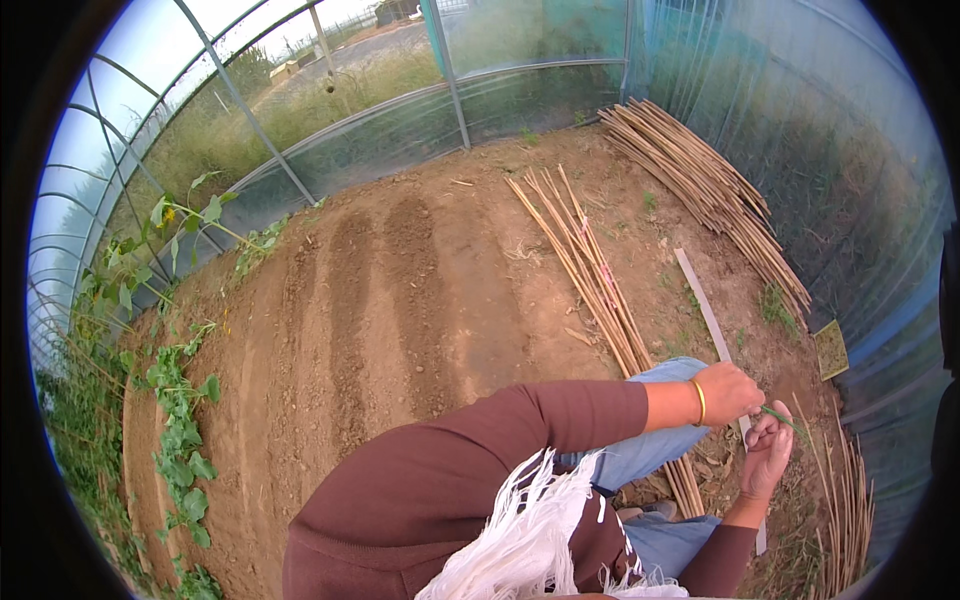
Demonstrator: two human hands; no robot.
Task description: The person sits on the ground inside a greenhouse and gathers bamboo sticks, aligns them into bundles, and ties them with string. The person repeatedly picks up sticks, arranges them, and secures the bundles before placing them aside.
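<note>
My left hand [726, 393], with a yellow bangle at the wrist, pinches a thin green strand [778, 417], either a plant stem or twine; which one I cannot tell. My right hand [766, 454] is close by on the right, palm turned up and fingers curled, with the strand's other end at its fingertips. Both hands are above my knees in blue jeans [660, 442]. Beneath and beyond my legs lies a bundle of thin brown canes [600, 289], with a pink tie around it. A flat pale strip [703, 304] runs along the soil under my hands.
A large stack of canes [690, 169] lies along the plastic greenhouse wall [802, 150]. More canes [844, 510] are at the lower right, near a small yellow card [831, 350]. Raked soil rows [375, 330] stretch left towards leafy green plants [180, 442]. A white fringed scarf hangs at my chest.
</note>
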